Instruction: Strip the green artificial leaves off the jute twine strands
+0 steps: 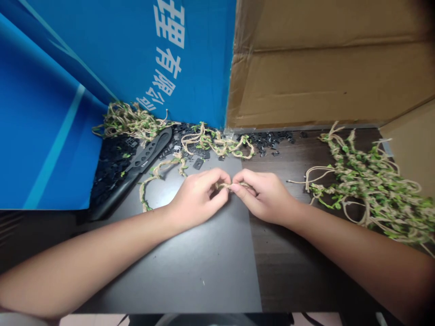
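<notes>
Between my two hands runs a tan twine cord (224,185), pinched near the middle of the view. My left hand (200,190) is closed on it with thumb and fingertips. Just to the right, my right hand (263,194) pinches the same cord, the fingertips of both hands almost touching. A braided twine garland with small green leaves (157,172) curves over the grey mat behind and left of my left hand; whether it joins the held cord is hidden. Beyond the hands lies another leafy twine length (217,144).
A big heap of leafy twine (370,185) covers the table's right side; a smaller pile (127,120) lies back left. A black-handled tool (149,154) rests among small black pieces (112,156). Blue printed board (200,68) and brown cardboard (306,86) wall the back.
</notes>
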`<control>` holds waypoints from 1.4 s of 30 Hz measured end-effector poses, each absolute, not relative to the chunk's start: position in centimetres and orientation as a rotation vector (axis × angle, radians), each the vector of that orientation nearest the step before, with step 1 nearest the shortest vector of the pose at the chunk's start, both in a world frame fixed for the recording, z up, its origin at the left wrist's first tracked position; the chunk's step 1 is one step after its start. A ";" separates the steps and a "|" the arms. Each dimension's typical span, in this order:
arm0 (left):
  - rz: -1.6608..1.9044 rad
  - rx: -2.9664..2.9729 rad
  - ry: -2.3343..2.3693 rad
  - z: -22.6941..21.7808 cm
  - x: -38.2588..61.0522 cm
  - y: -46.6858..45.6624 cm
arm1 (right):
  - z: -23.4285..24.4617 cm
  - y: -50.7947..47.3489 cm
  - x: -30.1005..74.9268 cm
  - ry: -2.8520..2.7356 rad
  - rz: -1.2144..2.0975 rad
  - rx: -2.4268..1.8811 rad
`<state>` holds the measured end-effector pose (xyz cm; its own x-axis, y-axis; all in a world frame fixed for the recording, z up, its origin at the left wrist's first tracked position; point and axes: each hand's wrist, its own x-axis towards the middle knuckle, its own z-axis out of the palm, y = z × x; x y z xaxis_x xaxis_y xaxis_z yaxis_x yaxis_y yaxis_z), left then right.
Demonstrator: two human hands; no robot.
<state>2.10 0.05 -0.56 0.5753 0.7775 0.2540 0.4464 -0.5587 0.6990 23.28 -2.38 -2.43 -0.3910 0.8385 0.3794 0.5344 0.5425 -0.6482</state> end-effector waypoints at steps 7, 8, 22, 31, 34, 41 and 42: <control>0.808 2.200 0.973 -0.7 1.9 0.0 | -2.3 -2.4 23.4 -2.091 0.540 -1.120; 0.819 2.195 0.963 -0.7 1.9 0.0 | -2.3 -2.4 23.4 -2.093 0.538 -1.113; 0.893 2.083 0.940 -0.8 2.0 -0.1 | -2.4 -2.2 23.4 -2.050 0.542 -1.110; 0.884 2.179 0.935 -0.4 2.0 0.1 | -2.3 -2.2 23.4 -2.082 0.545 -1.079; 0.849 2.218 0.936 -0.3 2.0 0.1 | -2.2 -2.1 23.3 -2.078 0.518 -1.056; 0.819 2.217 0.943 -0.2 2.0 0.1 | -1.8 -2.1 23.2 -2.013 0.476 -1.017; 0.821 2.210 0.953 -0.2 2.0 0.0 | -1.8 -2.1 23.3 -1.989 0.430 -1.011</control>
